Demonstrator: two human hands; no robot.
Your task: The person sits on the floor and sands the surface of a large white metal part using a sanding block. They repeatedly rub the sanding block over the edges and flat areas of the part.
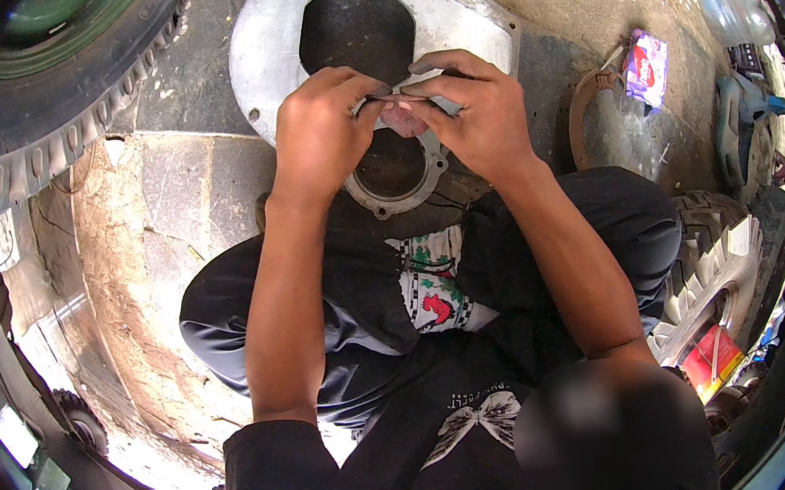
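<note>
Both hands meet over a large pale metal housing (268, 43) with a wide opening in it and bolt holes around its edge. My left hand (322, 123) is closed, thumb and fingertips pinched together. Close beside it, my right hand (478, 107) pinches in the same way, its fingertips almost touching the left ones. Between and just below the fingertips shows a small reddish-pink piece (404, 120) whose kind I cannot make out; the fingers partly hide it. Nearer my lap, a round metal ring (385, 208) with bolt lugs shows beneath the hands.
A big tyre (97, 75) with a green rim stands at the upper left. On the right are a curved metal band (582, 115), a purple packet (647, 70), a clear plastic jar (733, 10) and a blue-grey tool (732, 128). Another tyre (710, 212) lies beside my right knee.
</note>
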